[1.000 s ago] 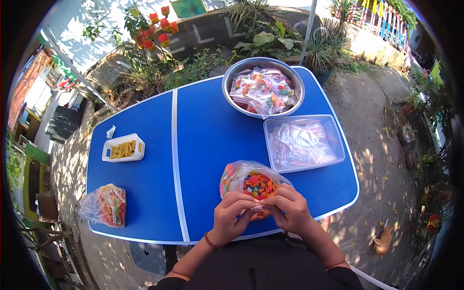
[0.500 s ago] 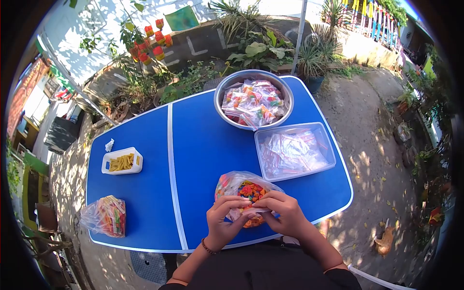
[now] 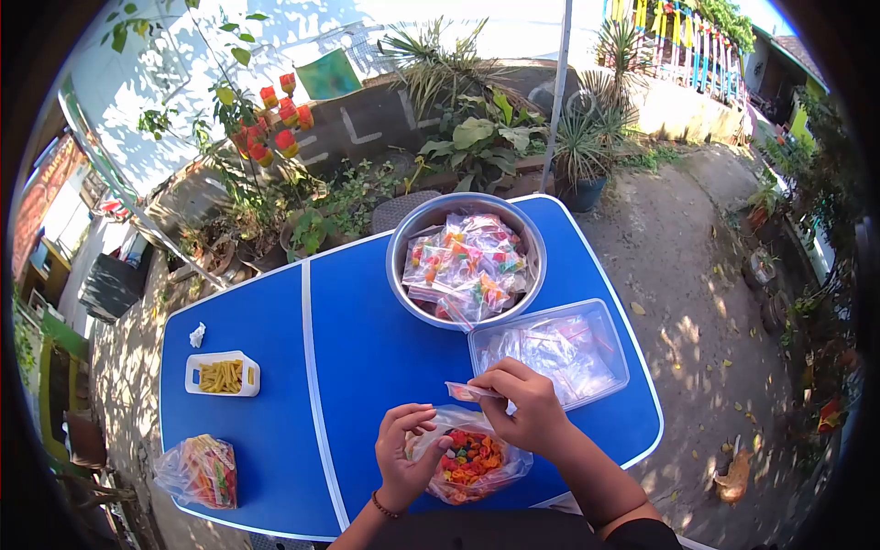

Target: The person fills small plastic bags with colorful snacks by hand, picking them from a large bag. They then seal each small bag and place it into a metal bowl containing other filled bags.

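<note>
My right hand (image 3: pixel 524 403) pinches a small clear plastic packet (image 3: pixel 466 392) with reddish contents, above a larger clear bag (image 3: pixel 477 466). Loose orange, red, yellow and green pieces, like small sweets, fill that open bag. My left hand (image 3: pixel 403 458) is at the bag's left side, fingers curved and apart, holding nothing. Just beyond my right hand is a clear plastic box (image 3: pixel 626 367) of flat, clear little bags (image 3: pixel 559 353). Behind it, a round metal basin (image 3: pixel 396 270) holds many filled packets (image 3: pixel 472 261).
On the left of the blue table (image 3: pixel 247 449) are a white container (image 3: pixel 253 378) of yellow sticks, a clear bag (image 3: pixel 197 472) of coloured sticks and a crumpled white scrap (image 3: pixel 197 335). A pole (image 3: pixel 557 101) and potted plants stand behind the table.
My hands have parted. The right one has lifted the small packet up from the large bag, while the left has opened. The view has tilted, so the table sits lower.
</note>
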The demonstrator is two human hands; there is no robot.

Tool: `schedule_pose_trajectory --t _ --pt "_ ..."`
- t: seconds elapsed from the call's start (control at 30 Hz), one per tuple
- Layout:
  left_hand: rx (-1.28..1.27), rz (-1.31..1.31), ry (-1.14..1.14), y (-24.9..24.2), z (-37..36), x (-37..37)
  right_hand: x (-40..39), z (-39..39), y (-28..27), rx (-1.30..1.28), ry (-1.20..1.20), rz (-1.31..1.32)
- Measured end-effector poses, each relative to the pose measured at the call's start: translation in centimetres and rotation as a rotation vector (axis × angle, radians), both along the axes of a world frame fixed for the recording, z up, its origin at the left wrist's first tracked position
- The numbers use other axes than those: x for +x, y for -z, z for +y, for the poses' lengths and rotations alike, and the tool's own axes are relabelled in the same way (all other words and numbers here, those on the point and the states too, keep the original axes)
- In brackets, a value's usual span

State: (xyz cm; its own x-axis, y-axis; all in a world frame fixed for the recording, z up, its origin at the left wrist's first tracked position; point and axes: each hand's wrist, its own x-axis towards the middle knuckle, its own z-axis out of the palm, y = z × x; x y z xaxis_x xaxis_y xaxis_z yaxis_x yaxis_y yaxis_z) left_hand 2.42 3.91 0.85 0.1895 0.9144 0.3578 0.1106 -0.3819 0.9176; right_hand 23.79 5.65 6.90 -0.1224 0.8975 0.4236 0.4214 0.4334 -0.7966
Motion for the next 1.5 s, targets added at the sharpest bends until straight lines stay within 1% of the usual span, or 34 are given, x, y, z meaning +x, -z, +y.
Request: schedule_pose_trajectory --t 0.07,0.2,0.3,0.33,0.43,0.47,0.57,0.67,0.9,1.03,1.07,1.17,1.27,1.37,1.47,1.5 --pt "0.004 0.023 0.002 0.2 0.6 0.2 0.2 1.4 -0.3 -0.018 0.018 0.0" --pt "0.007 0.042 -0.014 0.5 1.5 0.5 0.1 4.8 -0.1 0.024 0.065 0.015" --pt "0.005 0.073 -0.029 0.9 2.0 0.6 0.2 7.9 -0.5 0.016 0.208 0.123" --pt "0.006 0.084 -0.033 1.0 2.2 0.6 0.6 8.8 0.5 -0.142 0.186 0.268" --pt "0.001 0.085 -0.038 1.2 2.4 0.6 0.4 10.7 2.1 -0.006 0.264 0.389" --pt "0.007 0.097 -0.039 1.2 2.4 0.5 0.8 10.4 2.4 -0.026 0.261 0.256" --pt "0.018 0.131 -0.042 1.0 2.4 0.3 0.4 8.7 2.5 -0.006 0.258 0.127" --pt "0.023 0.152 -0.038 0.5 2.2 0.2 -0.3 6.3 1.7 0.012 0.159 0.027" --pt "0.05 0.131 -0.013 -0.5 0.3 0.2 -2.2 1.0 1.7 0.052 -0.007 -0.127" --pt "0.071 0.153 -0.013 -0.9 -1.5 -0.3 -2.3 -2.1 1.6 0.007 -0.016 -0.156" --pt "0.072 0.156 -0.014 -1.0 -2.0 -0.4 -2.5 -2.8 2.0 0.048 0.026 -0.152" --pt "0.039 0.131 0.003 -1.2 -3.6 -0.5 -2.8 -5.3 2.6 -0.009 0.015 -0.145" --pt "0.135 0.206 -0.01 -0.5 -4.6 -0.8 -3.2 -7.3 3.6 -0.012 0.01 -0.165" --pt "0.219 0.532 -0.283 -0.9 -5.2 -0.6 -3.5 -8.7 4.5 -0.055 -0.004 -0.192" --pt "0.199 0.815 -0.462 0.9 -4.9 -0.6 -3.7 -9.3 4.9 -0.075 -0.032 -0.298" --pt "0.188 0.835 -0.402 2.0 -4.6 -0.9 -3.6 -9.4 5.0 -0.112 -0.068 -0.348"
